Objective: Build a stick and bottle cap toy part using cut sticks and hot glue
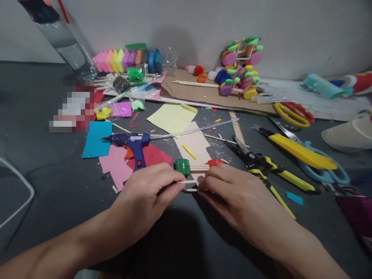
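Piece in hand: pale sticks (200, 168) run between a green cap (182, 166) and a red cap (215, 162), low over the middle of the tabletop (171, 248).
Left hand (148, 184): thumb and fingers pinch a stick end just below the green cap.
Right hand (241, 190): fingers curl in around the sticks by the red cap; their exact hold is partly hidden.
Progress: looks part-built, caps and sticks being brought together; I cannot tell which joints are fixed.
Still apart: two stick ends show between the hands, and their links to the caps are unclear.
Finished-looking: models (254, 58) of caps, sticks and clay blobs stand by the wall.
Bottle (68, 46): clear liquid, part full.
Clear bags: green clay (136, 73), magenta clay (121, 109), yellow clay (103, 113).
Clay packets (119, 60): a row of colours along the wall.
Paper cup (348, 132): inside not visible.
Glue gun (124, 139): a glue stick (194, 130) juts from its back.
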`<state>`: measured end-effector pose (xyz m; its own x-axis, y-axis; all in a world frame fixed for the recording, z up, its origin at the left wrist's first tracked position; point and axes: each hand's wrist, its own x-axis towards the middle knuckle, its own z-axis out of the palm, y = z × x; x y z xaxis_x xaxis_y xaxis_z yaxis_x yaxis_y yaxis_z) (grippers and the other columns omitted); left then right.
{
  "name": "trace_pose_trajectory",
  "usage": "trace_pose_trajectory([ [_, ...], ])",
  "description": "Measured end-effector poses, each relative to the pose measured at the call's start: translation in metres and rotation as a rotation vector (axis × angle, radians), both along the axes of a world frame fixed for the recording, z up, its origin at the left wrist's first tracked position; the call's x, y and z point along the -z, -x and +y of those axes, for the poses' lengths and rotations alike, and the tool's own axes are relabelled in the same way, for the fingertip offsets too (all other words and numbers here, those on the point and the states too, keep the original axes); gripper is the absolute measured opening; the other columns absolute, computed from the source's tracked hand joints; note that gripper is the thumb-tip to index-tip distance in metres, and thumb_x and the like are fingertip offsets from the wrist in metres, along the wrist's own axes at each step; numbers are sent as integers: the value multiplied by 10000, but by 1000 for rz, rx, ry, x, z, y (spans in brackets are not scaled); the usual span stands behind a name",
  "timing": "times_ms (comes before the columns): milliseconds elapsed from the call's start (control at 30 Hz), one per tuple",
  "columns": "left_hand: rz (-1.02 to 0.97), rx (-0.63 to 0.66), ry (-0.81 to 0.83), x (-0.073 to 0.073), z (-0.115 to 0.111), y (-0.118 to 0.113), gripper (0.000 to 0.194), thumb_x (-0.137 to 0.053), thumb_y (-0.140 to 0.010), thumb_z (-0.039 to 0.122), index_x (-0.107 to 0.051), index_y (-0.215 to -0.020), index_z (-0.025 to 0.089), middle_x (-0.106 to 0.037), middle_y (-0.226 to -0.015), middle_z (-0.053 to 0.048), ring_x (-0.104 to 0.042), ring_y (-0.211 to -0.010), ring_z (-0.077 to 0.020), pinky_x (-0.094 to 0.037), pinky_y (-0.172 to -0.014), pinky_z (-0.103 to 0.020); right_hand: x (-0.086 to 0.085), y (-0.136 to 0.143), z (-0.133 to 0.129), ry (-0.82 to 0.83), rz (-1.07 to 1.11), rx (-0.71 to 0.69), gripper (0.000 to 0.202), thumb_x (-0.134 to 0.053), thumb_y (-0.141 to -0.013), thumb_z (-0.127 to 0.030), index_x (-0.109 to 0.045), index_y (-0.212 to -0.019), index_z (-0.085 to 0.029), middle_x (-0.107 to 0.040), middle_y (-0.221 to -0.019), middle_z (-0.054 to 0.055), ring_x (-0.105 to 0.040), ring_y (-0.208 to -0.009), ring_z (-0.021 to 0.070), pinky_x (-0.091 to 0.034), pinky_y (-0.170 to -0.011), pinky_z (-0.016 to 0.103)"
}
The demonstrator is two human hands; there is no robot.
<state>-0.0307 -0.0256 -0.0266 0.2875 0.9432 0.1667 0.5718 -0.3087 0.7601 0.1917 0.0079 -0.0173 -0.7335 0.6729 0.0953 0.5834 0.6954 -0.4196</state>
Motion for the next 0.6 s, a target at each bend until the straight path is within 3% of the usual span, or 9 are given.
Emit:
trace_pose_trajectory([
  [100, 86, 14, -50, 3, 1, 2, 103, -614, -953, 152, -711, -920, 161, -741, -865, 25, -640, -783, -94, -430, -742, -187, 6, 1, -4, -146, -146, -49, 121, -556, -951, -117, -644, -889, -172, -603, -841, 48, -554, -747, 223, -372, -675, 352],
  [233, 89, 13, -47, 1, 2, 4, 122, -595, -969, 162, -713, -937, 161, -747, -878, 24, -640, -791, -92, -422, -745, -181, 4, -2, -5, -154, -125, -17, 150, -525, -980, -152, -634, -881, -181, -612, -829, 45, -567, -710, 215, -377, -643, 341],
  [433, -44, 165, 148, -6, 0, -1, 234, -502, -1017, 201, -714, -936, 147, -698, -820, 0, -614, -733, -96, -428, -677, -194, -6, 0, -8, -17, 189, 12, 200, -510, -1042, -319, -613, -1145, -182, -679, -971, 46, -629, -858, 168, -445, -744, 269],
  [600, -134, 219, 235, -10, -3, 0, 219, -520, -1011, 242, -717, -960, 158, -678, -824, -15, -593, -728, -103, -428, -663, -207, -11, 5, -8, 274, 306, 58, 122, -555, -1021, -234, -664, -971, -212, -687, -872, -10, -620, -785, 117, -434, -735, 219],
])
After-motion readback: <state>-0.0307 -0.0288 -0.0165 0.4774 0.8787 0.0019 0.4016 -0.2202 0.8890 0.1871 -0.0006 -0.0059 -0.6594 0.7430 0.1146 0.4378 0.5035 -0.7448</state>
